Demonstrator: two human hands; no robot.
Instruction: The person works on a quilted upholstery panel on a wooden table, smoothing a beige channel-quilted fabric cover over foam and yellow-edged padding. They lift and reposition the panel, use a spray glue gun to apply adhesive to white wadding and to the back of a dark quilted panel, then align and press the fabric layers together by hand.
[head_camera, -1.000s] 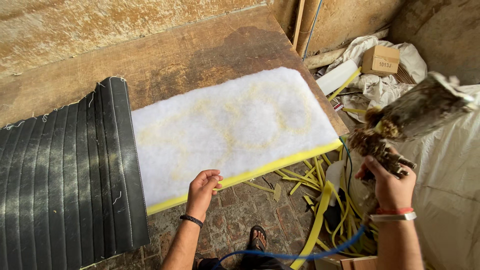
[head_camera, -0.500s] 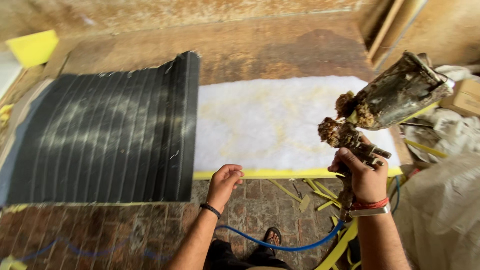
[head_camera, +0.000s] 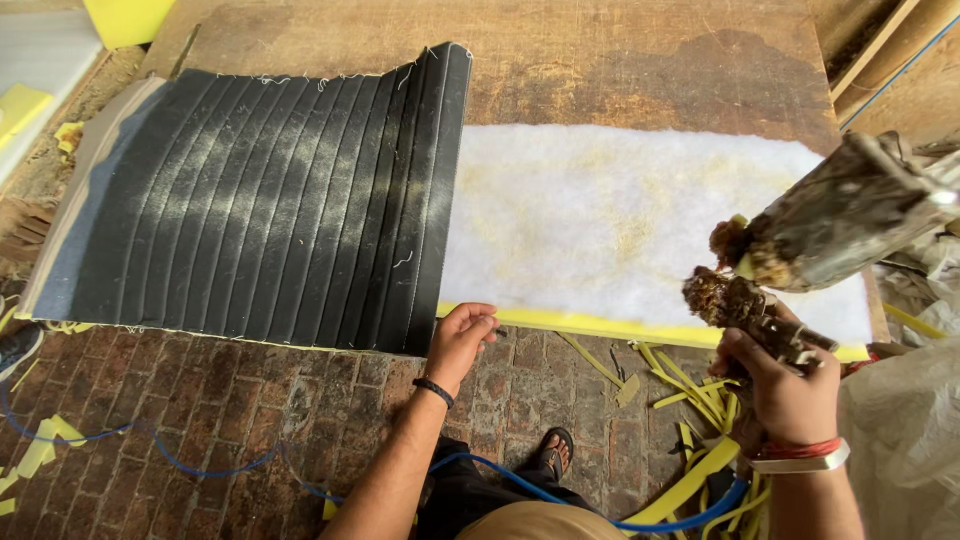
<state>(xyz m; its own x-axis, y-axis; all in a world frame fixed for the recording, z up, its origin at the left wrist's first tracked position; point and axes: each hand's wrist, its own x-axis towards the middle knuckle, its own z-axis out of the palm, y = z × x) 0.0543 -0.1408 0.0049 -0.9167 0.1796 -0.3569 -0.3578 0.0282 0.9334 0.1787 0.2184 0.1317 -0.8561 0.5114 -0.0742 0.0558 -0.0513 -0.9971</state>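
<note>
My right hand (head_camera: 785, 385) grips a glue-crusted spray gun (head_camera: 820, 235) whose cup points up to the right, over the near right corner of a white wadding sheet (head_camera: 620, 220) lying on a yellow foam pad (head_camera: 600, 326). My left hand (head_camera: 460, 335) holds the near edge of that yellow foam pad, right where a black ribbed, stitched cover (head_camera: 270, 190) is folded back to the left of the wadding. The wadding has yellowish glue speckles on it.
All lies on a worn wooden worktable (head_camera: 620, 70). Below is a brick floor (head_camera: 200, 420) with yellow foam strips (head_camera: 690, 400), a blue hose (head_camera: 520, 490) and my sandalled foot (head_camera: 555, 450). Yellow foam blocks (head_camera: 125, 18) stand at the back left.
The view has swung left, so the black cover now fills the left. My left hand has closed onto the foam pad's edge; the spray gun has stayed raised at the right.
</note>
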